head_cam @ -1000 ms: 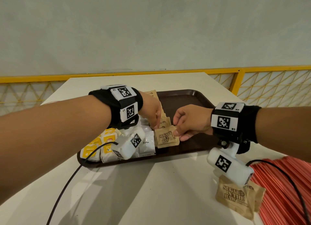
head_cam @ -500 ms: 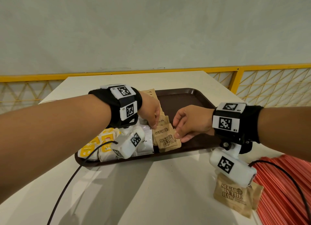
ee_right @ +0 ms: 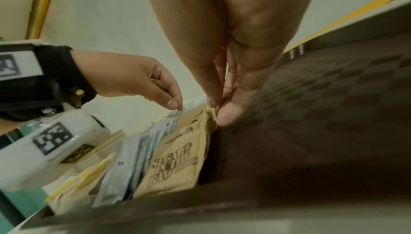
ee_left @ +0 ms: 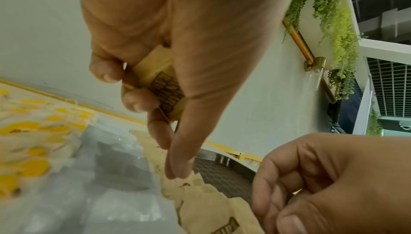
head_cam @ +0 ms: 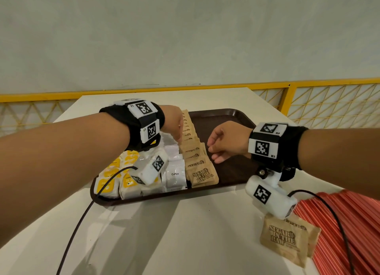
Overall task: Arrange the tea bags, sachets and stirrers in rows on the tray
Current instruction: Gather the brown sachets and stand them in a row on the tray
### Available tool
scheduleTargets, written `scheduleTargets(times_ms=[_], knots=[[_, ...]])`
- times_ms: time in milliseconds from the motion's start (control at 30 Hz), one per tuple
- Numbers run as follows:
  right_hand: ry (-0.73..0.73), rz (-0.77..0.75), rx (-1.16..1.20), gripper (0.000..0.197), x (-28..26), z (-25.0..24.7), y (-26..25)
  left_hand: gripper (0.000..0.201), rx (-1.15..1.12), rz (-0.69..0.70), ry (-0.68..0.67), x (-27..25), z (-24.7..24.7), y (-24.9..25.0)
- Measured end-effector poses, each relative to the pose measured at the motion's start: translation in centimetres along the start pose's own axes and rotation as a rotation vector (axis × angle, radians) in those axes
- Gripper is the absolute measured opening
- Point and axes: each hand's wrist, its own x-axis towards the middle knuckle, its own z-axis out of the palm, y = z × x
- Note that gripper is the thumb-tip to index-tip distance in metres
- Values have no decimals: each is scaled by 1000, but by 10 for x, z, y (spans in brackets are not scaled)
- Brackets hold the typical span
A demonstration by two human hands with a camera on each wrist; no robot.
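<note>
- Tray: dark brown, on a white table; its long axis runs away from the viewer.
- Brown sugar packets: one overlapping row along the tray's long axis, nearest packet printed face up, lettering readable from the near side.
- White coffee sachets and yellow tea bags: parallel rows to the left of the sugar row.
- Left hand: fingers curled round spare sugar packets; one fingertip touches the sugar row.
- Right hand: loosely curled, empty, thumb and fingertips at the row's right edge.
- Red stirrers: on the table right of the tray, beside two loose sugar packets.
</note>
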Motion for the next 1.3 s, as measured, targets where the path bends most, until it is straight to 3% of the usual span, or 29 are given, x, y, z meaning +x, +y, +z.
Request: scheduleTargets(times_ms=[433, 633, 733, 1067, 1300], knots=[[-37, 37, -33, 6, 5, 8, -4, 17, 0, 36, -23, 5, 14, 3], [-177, 115, -16, 12, -7, 3, 1, 7, 21, 68, -73, 7, 16, 5], [-159, 87, -2, 16, -6, 4, 6, 15, 49, 88, -117, 10, 16, 7], [-169, 38, -8, 16, -5, 4, 8, 9, 226, 122, -199, 13, 7, 15], [-171, 64, 20, 10, -6, 5, 7, 6, 172, 136, -144, 12, 5, 11]])
